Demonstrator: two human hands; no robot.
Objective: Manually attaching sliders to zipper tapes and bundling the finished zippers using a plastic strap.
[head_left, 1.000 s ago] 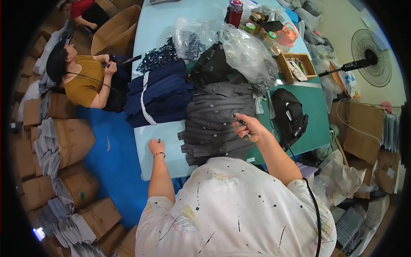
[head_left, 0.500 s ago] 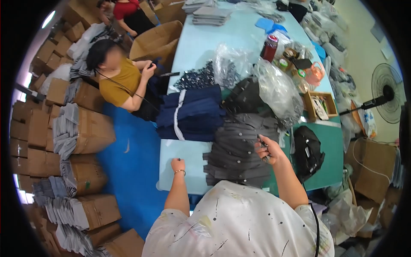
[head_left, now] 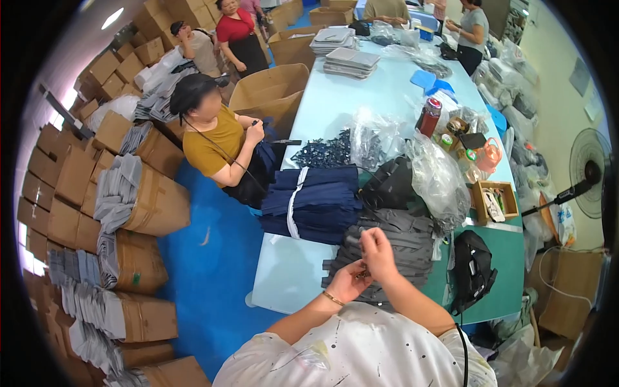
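Note:
My left hand (head_left: 348, 282) and my right hand (head_left: 379, 255) are close together over a pile of grey fabric strips (head_left: 403, 235) on the table in front of me. The fingers of both hands are curled closed. Something small and dark shows between the left fingers; its kind is too small to tell. What the right fingers pinch, if anything, is hidden. Just beyond lies a stack of navy blue fabric pieces (head_left: 329, 206), tied round with a white band (head_left: 296, 205). A black bag-like bundle (head_left: 387, 184) sits beside it.
On the light blue table (head_left: 284, 277) are clear plastic bags (head_left: 438, 190), a wooden tray of tools (head_left: 480, 205), a red flask (head_left: 429, 117) and a black bag (head_left: 472, 271). A co-worker in a mustard top (head_left: 213, 145) stands at the left edge. Cartons (head_left: 158, 203) line the left; a fan (head_left: 588, 174) stands right.
My left hand has risen from the bare tabletop to the right, over the grey strips. My right hand has moved left to meet it. The view has tilted up, showing more people beyond.

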